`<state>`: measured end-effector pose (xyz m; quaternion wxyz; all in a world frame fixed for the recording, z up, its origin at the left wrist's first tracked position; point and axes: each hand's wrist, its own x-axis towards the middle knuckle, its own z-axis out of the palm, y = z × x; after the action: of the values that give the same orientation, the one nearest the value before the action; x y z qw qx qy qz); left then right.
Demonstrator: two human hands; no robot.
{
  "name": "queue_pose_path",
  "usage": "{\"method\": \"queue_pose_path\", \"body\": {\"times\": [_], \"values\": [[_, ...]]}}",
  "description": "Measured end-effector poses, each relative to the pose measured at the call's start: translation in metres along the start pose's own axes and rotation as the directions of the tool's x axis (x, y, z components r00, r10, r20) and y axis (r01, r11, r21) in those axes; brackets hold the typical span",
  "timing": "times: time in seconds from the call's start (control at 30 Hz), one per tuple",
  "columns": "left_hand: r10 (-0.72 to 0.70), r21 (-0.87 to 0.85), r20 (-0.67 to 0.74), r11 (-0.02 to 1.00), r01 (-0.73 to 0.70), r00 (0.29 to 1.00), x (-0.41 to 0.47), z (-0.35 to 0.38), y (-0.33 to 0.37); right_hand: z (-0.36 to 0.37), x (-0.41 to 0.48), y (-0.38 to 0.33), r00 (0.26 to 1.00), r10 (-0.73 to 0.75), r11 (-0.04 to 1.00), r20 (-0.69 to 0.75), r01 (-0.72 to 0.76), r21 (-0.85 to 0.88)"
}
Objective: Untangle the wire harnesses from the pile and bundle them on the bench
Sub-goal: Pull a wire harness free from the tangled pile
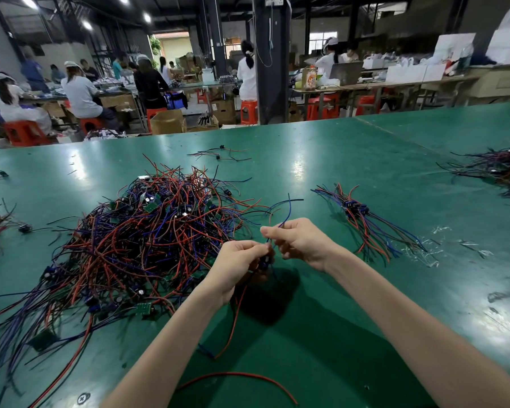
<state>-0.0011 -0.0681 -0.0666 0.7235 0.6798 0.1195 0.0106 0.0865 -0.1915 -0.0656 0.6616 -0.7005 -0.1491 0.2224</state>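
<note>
Both hands are raised above the bench (365, 160), just right of the pile (147, 231), and share one harness (264, 263). The left hand (237, 267) has its fingers (248, 248) curled round the small dark part in the middle of the harness. The right hand (302, 242) pinches the blue wire just beyond that part, and the two hands are almost touching.

Long axis of the harness: it runs from far to near. The blue tail rises past the right hand and curves away from the person. The red tail hangs below the left hand and trails on the bench toward the person. Both tails appear free of the pile, though the nearest pile strands lie close beside the left wrist.

The sorted bundle (362, 216) lies to the right and slightly beyond the hands, with its wires fanned from far-left to near-right. The right hand is the nearer one to it. The likely next move is a carry to the right, turning the harness so its wires lie along those of the bundle
</note>
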Motion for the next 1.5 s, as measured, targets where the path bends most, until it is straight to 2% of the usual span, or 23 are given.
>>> {"method": "queue_pose_path", "body": {"times": [0.17, 0.3, 0.53, 0.7, 0.87, 1.03, 1.2, 1.5], "values": [[0.04, 0.034, 0.015, 0.999, -0.041, 0.999, -0.003, 0.003, -0.001, 0.002, -0.004, -0.002, 1.0, 0.015, 0.986, 0.015, -0.013, -0.167], [0.058, 0.037, 0.005, 0.998, -0.058, 0.998, -0.002, 0.003, -0.003, 0.006, -0.005, -0.008, 0.998, 0.056, 0.974, 0.021, -0.05, -0.219], [0.118, 0.075, -0.045, 0.991, -0.115, 0.992, 0.002, 0.003, -0.004, 0.0, -0.005, -0.008, 0.997, 0.071, 0.995, 0.04, -0.068, -0.067], [0.099, 0.058, -0.062, 0.994, -0.095, 0.993, 0.005, 0.003, -0.005, -0.002, 0.001, -0.004, 0.993, -0.002, 0.993, -0.117, 0.016, 0.119], [0.028, -0.004, -0.033, 1.0, -0.028, 0.999, 0.008, 0.004, -0.003, -0.008, 0.004, -0.001, 0.975, 0.01, 0.972, -0.223, 0.043, 0.23], [-0.001, -0.019, -0.032, 1.0, 0.0, 0.999, 0.011, 0.005, -0.003, -0.007, 0.006, -0.001, 0.969, -0.012, 0.969, -0.248, 0.072, 0.236], [-0.003, -0.043, -0.014, 0.999, 0.002, 1.0, 0.015, 0.005, -0.004, -0.009, 0.009, 0.0, 0.974, 0.029, 0.89, -0.224, 0.077, 0.449], [-0.005, -0.066, -0.009, 0.998, 0.004, 1.0, 0.017, 0.001, -0.006, -0.012, 0.021, 0.004, 0.959, 0.031, 0.908, -0.28, 0.09, 0.41]]}}
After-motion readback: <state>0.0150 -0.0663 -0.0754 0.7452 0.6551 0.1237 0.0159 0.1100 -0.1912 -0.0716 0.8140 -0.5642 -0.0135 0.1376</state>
